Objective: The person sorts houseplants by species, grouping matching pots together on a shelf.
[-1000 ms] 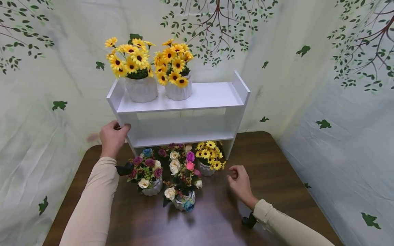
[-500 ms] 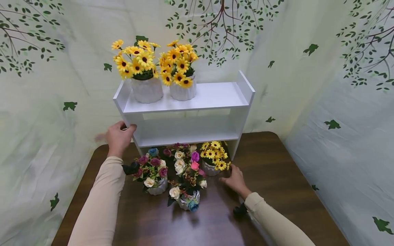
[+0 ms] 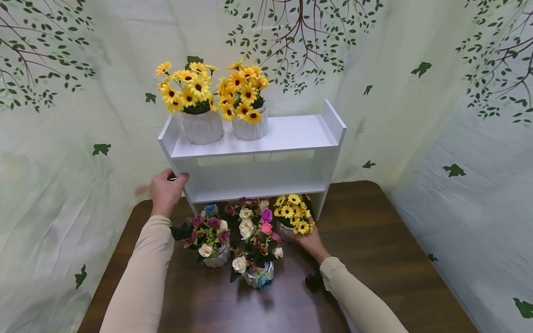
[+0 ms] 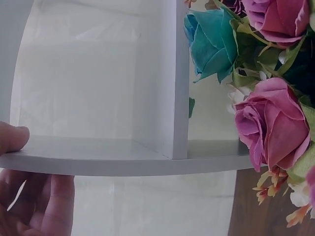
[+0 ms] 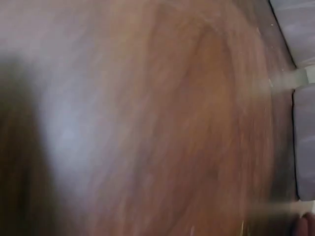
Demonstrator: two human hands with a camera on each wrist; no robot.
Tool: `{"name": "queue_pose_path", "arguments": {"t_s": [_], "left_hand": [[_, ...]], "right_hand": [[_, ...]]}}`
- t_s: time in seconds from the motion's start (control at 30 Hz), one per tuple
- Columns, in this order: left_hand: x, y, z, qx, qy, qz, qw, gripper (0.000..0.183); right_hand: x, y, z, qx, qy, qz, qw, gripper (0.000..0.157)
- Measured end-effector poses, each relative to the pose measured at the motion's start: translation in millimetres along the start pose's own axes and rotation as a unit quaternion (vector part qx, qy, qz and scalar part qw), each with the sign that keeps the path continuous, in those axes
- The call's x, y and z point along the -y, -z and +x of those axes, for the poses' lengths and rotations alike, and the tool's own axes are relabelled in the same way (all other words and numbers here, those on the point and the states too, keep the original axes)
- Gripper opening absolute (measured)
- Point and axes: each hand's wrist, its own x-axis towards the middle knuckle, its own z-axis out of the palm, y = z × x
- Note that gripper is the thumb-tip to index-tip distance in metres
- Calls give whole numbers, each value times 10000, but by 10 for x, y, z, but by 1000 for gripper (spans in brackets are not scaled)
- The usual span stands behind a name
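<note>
A white two-tier shelf (image 3: 295, 129) stands at the back of the table. My left hand (image 3: 165, 192) grips its left side panel; in the left wrist view the thumb lies on one face of the panel (image 4: 123, 167) and the fingers are behind it. My right hand (image 3: 310, 244) is at a white pot of small yellow daisies (image 3: 293, 213) below the shelf's right end, thumb in front of the pot and fingers partly hidden behind the flowers. The right wrist view is blurred, with only a fingertip (image 5: 306, 226) in its corner.
Two white pots of yellow sunflowers (image 3: 202, 128) sit on the top board, left side. In front of the shelf stand a pot of mauve and cream roses (image 3: 213, 224) and a pot of mixed roses (image 3: 257, 252) on the brown table (image 3: 374, 259). A leaf-printed cloth hangs behind.
My right hand has moved left and forward to the daisy pot, its fingers now around the pot's side. The left hand stays on the shelf panel. The head view has shifted slightly.
</note>
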Motion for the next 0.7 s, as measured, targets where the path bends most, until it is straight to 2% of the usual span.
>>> {"name": "queue_pose_path", "arguments": {"t_s": [0.1, 0.23, 0.3, 0.37, 0.47, 0.7], "left_hand": [[16, 5, -12, 18, 111, -92, 9999, 40], [11, 9, -16, 75, 152, -120, 9998, 42], [5, 7, -16, 87, 140, -83, 9998, 43], [0, 8, -18, 78, 138, -65, 9999, 42], [-7, 11, -19, 66, 115, -18, 9999, 42], [-3, 34, -9, 145, 132, 37, 9998, 42]], "right_hand": [[9, -60, -11, 158, -75, 332, 9993, 88], [23, -103, -1, 321, 113, 599, 9976, 77], [29, -104, 8, 500, 60, 815, 9954, 71], [40, -98, 21, 623, -15, 804, 9948, 70], [51, -83, 35, 653, -205, 725, 9950, 76], [98, -87, 34, 424, -154, -262, 9986, 83]]}}
